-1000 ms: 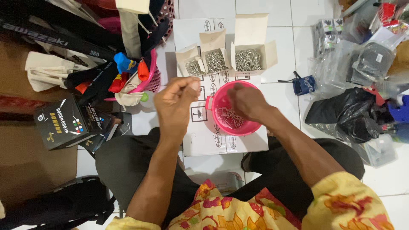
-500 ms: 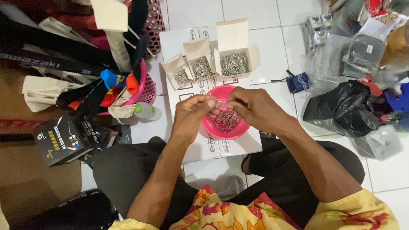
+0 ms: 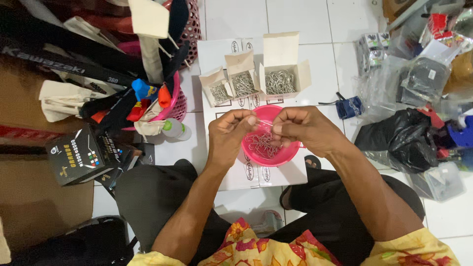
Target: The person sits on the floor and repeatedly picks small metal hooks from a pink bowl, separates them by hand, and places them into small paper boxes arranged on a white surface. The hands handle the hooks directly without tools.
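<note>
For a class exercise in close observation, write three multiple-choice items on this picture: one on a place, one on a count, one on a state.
1. Where is the pink bowl?
A. on a shelf
B. under both hands, on the white sheet
C. inside a basket

2. How many open cardboard boxes of metal hooks stand behind the bowl?
A. one
B. three
C. five

3. What are the left hand and right hand doing?
A. lying flat
B. gripping the bowl's rim
C. pinching something thin between the fingertips

Answers: B, the bowl lies on the sheet beneath the hands; B, three boxes stand in a row; C, the fingertips of both hands are pinched together above the bowl.
</note>
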